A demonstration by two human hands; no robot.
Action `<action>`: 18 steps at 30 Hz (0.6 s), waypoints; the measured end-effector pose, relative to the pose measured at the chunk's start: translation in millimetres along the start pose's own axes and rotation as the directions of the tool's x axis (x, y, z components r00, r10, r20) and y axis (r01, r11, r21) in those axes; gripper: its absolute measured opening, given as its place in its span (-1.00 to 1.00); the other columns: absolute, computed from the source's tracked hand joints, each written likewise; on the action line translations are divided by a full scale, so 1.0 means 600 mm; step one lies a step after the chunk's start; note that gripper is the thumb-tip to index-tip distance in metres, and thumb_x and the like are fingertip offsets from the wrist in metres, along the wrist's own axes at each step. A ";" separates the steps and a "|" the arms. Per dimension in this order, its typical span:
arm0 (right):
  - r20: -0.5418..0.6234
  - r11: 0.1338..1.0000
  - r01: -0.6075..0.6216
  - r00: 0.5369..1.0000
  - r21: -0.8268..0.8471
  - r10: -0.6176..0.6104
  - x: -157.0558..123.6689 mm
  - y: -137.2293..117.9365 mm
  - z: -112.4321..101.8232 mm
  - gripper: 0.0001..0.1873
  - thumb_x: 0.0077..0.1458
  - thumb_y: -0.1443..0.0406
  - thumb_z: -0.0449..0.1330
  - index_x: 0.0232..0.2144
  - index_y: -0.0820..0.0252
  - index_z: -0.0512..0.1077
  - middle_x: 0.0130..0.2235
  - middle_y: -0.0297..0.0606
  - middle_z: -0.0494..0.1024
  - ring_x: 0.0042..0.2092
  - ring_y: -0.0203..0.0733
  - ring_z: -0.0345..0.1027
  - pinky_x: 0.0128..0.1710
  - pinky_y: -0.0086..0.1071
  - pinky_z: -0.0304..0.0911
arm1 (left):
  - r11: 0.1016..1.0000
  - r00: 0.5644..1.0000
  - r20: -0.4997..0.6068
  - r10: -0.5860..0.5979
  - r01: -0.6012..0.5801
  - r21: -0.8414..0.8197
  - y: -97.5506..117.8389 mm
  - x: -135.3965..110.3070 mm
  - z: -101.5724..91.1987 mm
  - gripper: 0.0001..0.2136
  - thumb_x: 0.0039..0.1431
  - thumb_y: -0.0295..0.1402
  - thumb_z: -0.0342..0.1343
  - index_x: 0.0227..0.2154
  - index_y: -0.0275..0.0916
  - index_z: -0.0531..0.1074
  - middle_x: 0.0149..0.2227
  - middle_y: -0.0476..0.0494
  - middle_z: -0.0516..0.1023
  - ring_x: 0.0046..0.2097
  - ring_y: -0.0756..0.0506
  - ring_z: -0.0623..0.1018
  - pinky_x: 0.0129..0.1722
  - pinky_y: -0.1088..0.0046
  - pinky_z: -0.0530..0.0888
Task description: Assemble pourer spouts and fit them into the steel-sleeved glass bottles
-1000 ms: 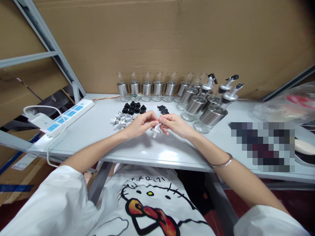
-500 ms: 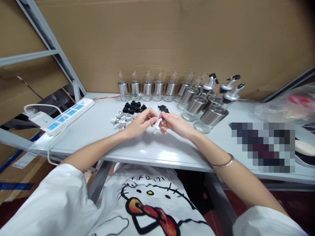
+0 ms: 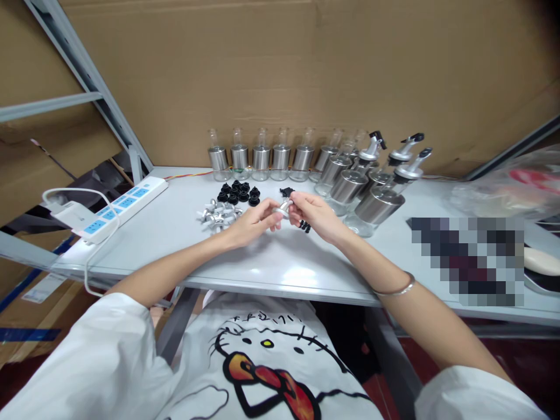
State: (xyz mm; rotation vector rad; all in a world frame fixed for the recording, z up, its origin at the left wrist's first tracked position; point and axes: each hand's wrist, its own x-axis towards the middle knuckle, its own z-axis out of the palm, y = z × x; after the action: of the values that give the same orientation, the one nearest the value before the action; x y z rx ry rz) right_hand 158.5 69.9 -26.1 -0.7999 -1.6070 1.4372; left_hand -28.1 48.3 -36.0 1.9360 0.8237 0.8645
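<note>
Between my hands, a silver pour spout [image 3: 285,207] is tilted up toward the right. My left hand [image 3: 256,223] grips its wide round base with thumb and fingers. The fingertips of my right hand [image 3: 315,214] pinch around its narrow upper end; whether they also hold a small black part is hidden. Beside my left hand lies a pile of loose silver spouts [image 3: 217,216]. Black stoppers [image 3: 238,192] are clustered just behind that pile. Small black flip caps [image 3: 286,191] lie behind my right hand, and more small black pieces [image 3: 305,226] show under it.
Glass bottles with steel sleeves [image 3: 261,157] line the back of the grey table [image 3: 262,265]. At the right, several bottles carry fitted spouts [image 3: 409,169]. A white power strip [image 3: 126,204] with a cable lies left. A clear plastic bag [image 3: 503,186] sits far right.
The spout has turned from base down to leaning, its base now in my left fingers. My right hand has shifted slightly right, with small black pieces now visible beneath it.
</note>
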 end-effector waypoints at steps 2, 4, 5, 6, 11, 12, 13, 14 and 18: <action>0.015 0.998 0.020 1.000 -0.059 -0.020 -0.001 0.000 0.001 -0.42 -0.05 -0.19 0.18 -0.62 0.18 0.20 -0.66 -0.48 0.18 -0.59 -0.42 0.08 -0.55 -0.46 0.05 | 0.998 1.000 0.015 0.005 -0.006 0.066 0.005 -0.001 0.001 -0.53 0.26 0.11 -0.26 -0.34 -0.24 0.25 -0.41 -0.06 0.45 -0.32 -0.03 0.45 -0.19 0.40 0.35; 0.053 0.997 0.015 0.999 -0.073 -0.011 -0.002 0.001 0.003 -0.40 -0.05 -0.20 0.17 -0.64 0.18 0.18 -0.66 -0.49 0.13 -0.60 -0.44 0.01 -0.58 -0.47 -0.01 | 0.991 1.000 0.001 0.023 -0.023 0.133 0.009 -0.001 0.001 -0.52 0.29 0.09 -0.34 -0.41 -0.22 0.21 -0.45 -0.04 0.44 -0.35 -0.03 0.44 -0.20 0.41 0.35; 0.074 0.998 0.006 0.997 -0.062 -0.001 -0.002 0.002 0.005 -0.40 -0.05 -0.20 0.17 -0.64 0.17 0.17 -0.66 -0.50 0.11 -0.60 -0.44 -0.02 -0.59 -0.47 -0.04 | 0.987 0.999 -0.010 0.031 -0.029 0.160 0.009 0.000 0.000 -0.53 0.29 0.08 -0.35 -0.43 -0.21 0.18 -0.47 -0.03 0.43 -0.37 -0.03 0.44 -0.22 0.41 0.34; 0.096 0.999 -0.005 0.995 -0.046 0.009 -0.003 0.003 0.007 -0.40 -0.06 -0.20 0.18 -0.64 0.17 0.16 -0.65 -0.51 0.09 -0.60 -0.45 -0.04 -0.60 -0.47 -0.06 | 0.983 0.999 -0.021 0.035 -0.030 0.184 0.009 0.001 -0.002 -0.55 0.30 0.06 -0.35 -0.43 -0.20 0.16 -0.49 -0.02 0.43 -0.38 -0.03 0.43 -0.24 0.42 0.34; 0.121 0.999 -0.045 0.992 0.026 0.042 -0.005 0.004 0.013 -0.41 -0.06 -0.18 0.21 -0.62 0.17 0.15 -0.62 -0.54 0.00 -0.60 -0.46 -0.11 -0.60 -0.47 -0.14 | 0.945 0.997 -0.046 0.064 -0.046 0.323 0.001 0.005 -0.008 -0.63 0.33 -0.04 -0.34 -0.45 -0.18 0.11 -0.52 0.01 0.40 -0.44 -0.02 0.42 -0.31 0.45 0.33; 0.121 0.998 -0.053 0.991 0.035 0.049 -0.006 0.003 0.013 -0.41 -0.07 -0.17 0.21 -0.62 0.17 0.14 -0.62 -0.54 -0.01 -0.60 -0.46 -0.12 -0.60 -0.47 -0.15 | 0.936 0.997 -0.040 0.072 -0.054 0.347 0.000 0.004 -0.008 -0.63 0.33 -0.05 -0.34 -0.45 -0.18 0.12 -0.51 0.00 0.40 -0.44 -0.02 0.42 -0.33 0.45 0.32; 0.125 0.997 -0.063 0.990 0.041 0.057 -0.006 0.002 0.012 -0.41 -0.06 -0.17 0.21 -0.62 0.17 0.14 -0.62 -0.55 -0.02 -0.60 -0.47 -0.13 -0.60 -0.47 -0.16 | 0.928 0.996 -0.035 0.079 -0.061 0.367 -0.002 0.003 -0.007 -0.64 0.33 -0.06 -0.34 -0.44 -0.18 0.12 -0.51 0.00 0.40 -0.44 -0.02 0.42 -0.35 0.46 0.32; 0.135 0.996 -0.074 0.989 0.043 0.068 -0.007 0.001 0.010 -0.41 -0.06 -0.17 0.21 -0.63 0.17 0.13 -0.62 -0.55 -0.02 -0.61 -0.47 -0.14 -0.60 -0.47 -0.17 | 0.921 0.996 -0.031 0.086 -0.068 0.385 -0.002 0.002 -0.006 -0.64 0.33 -0.07 -0.35 -0.44 -0.18 0.13 -0.50 -0.01 0.40 -0.44 -0.03 0.42 -0.36 0.46 0.32; 0.181 0.993 -0.112 0.978 0.037 0.104 -0.007 -0.005 0.003 -0.41 -0.04 -0.16 0.20 -0.64 0.17 0.12 -0.63 -0.55 -0.01 -0.61 -0.49 -0.17 -0.59 -0.46 -0.18 | 0.893 0.989 -0.029 0.146 -0.119 0.434 -0.001 -0.001 -0.002 -0.65 0.34 -0.08 -0.36 -0.40 -0.18 0.15 -0.50 -0.01 0.38 -0.43 -0.04 0.41 -0.35 0.46 0.31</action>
State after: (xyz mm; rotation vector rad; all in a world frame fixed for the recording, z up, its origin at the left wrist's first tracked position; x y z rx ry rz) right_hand 158.9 64.6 -23.8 -0.7590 -1.6777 1.6586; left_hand -29.8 48.3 -36.1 2.3869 0.9930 0.8783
